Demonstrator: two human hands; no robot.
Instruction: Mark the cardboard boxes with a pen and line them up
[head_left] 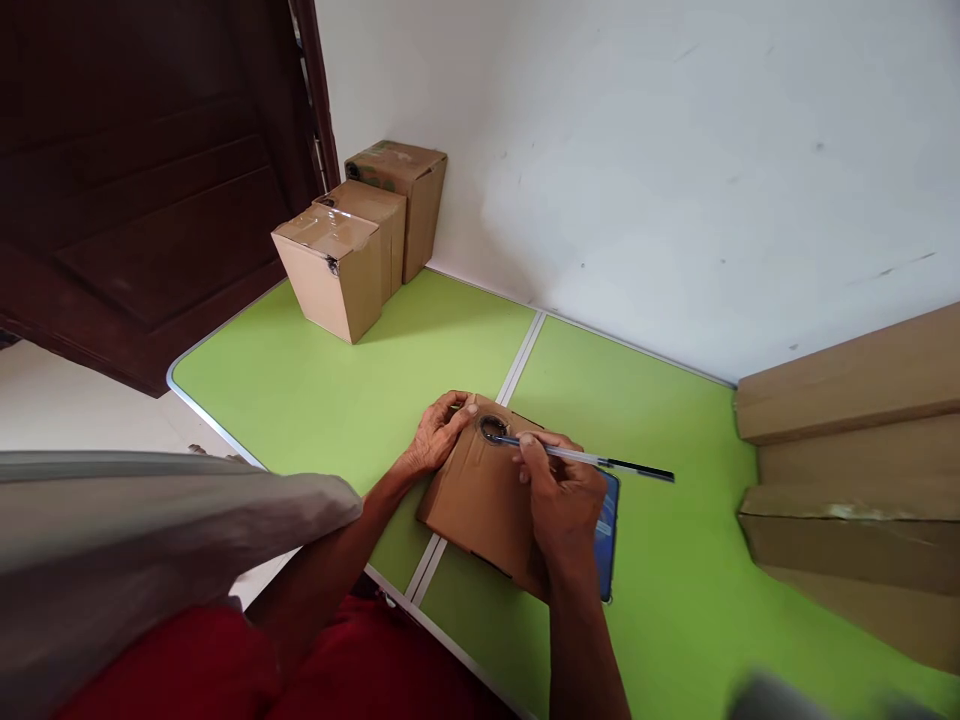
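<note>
A small brown cardboard box (480, 490) lies in front of me on the green folding table (645, 400). My left hand (441, 432) grips its far left corner, the thumb on top and the fingers along the edge. A dark ring (493, 428) marks the top near that corner. Between the thumb and fingers of my right hand (559, 485) is a pen (637, 468) with a clear barrel and a dark cap on its rear end. Its tip touches or hovers close to the ring; I cannot tell which. Partly hidden by my right hand is a phone (606, 535) with a blue screen.
Several taped boxes (322, 270) stand at the table's far left by the wall (637, 150). More cardboard boxes (855, 450) are stacked along the right side. A dark door (150, 180) is beyond the left edge. A blurred grey shape (772, 697) shows at the bottom right.
</note>
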